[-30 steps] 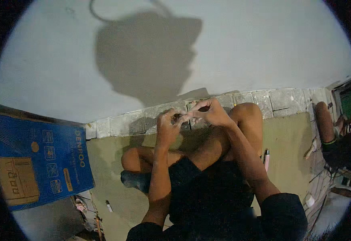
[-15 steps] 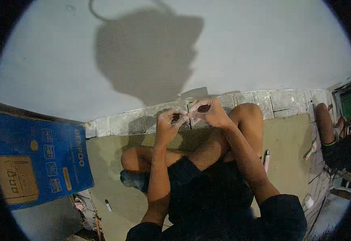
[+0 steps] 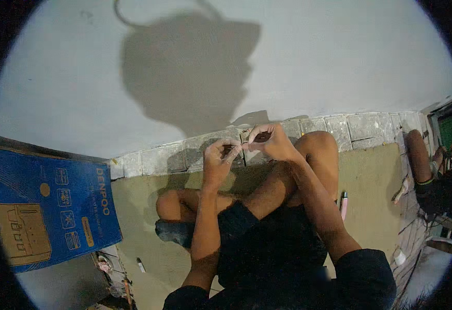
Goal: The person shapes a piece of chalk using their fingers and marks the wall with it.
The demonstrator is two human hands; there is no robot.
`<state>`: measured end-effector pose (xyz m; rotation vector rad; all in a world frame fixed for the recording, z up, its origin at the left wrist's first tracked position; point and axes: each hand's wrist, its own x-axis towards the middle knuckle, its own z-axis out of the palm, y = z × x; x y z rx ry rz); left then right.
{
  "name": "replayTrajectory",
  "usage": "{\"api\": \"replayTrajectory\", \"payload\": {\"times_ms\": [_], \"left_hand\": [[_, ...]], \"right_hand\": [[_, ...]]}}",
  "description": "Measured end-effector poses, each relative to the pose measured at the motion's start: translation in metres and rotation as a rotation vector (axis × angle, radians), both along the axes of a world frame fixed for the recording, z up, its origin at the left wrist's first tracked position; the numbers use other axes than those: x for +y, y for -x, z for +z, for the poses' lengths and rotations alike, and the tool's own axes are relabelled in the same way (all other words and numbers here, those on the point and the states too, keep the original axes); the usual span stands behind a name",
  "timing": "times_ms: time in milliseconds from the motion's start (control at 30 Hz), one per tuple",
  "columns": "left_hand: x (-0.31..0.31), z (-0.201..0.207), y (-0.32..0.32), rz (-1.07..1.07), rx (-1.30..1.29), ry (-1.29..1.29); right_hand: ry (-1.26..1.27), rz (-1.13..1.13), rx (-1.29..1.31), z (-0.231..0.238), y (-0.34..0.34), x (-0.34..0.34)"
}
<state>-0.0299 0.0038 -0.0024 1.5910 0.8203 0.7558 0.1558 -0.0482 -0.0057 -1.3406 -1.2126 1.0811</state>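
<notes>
My left hand (image 3: 217, 159) and my right hand (image 3: 273, 144) are raised over my crossed legs, close to the foot of the wall. Fingertips of both hands are pinched and meet, or nearly meet, between them. Whatever they pinch is too small and dim to make out. Both hands have pale, whitish patches on the fingers. A pink pen-like stick with a dark cap (image 3: 344, 205) lies on the mat right of my right forearm. Left of my left forearm lies a small white tube with a dark cap (image 3: 140, 264).
A blue printed carton (image 3: 76, 206) stands at the left. Grey paving blocks (image 3: 363, 129) run between the pale wall (image 3: 340, 62) and the olive mat (image 3: 371, 181). Another person's leg (image 3: 418, 157) and hand (image 3: 401, 191) show at the far right, near a white cup-like thing (image 3: 400, 257).
My fingers have shifted only slightly; the right hand sits a touch higher. Both hands remain pinched together at the same spot. The whole view has moved a little.
</notes>
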Motion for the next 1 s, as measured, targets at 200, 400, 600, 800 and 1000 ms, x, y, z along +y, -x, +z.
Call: {"api": "replayTrajectory", "payload": {"times_ms": [200, 400, 600, 800, 1000], "left_hand": [[0.002, -0.001, -0.003, 0.015, -0.174, 0.085], [0.002, -0.006, -0.003, -0.012, -0.142, 0.074], [0.003, -0.007, -0.001, -0.003, -0.147, 0.089], [0.001, -0.005, -0.005, -0.012, -0.316, 0.234], [0.003, 0.001, -0.006, -0.040, -0.047, 0.112]], "right_hand": [[-0.060, 0.021, 0.003, -0.003, -0.002, 0.000], [0.015, 0.008, 0.128, -0.002, 0.001, 0.000], [0.034, -0.009, 0.105, 0.006, 0.003, -0.001], [-0.037, -0.006, 0.051, 0.006, 0.003, -0.001], [-0.062, -0.021, -0.019, -0.004, 0.001, -0.001]]}}
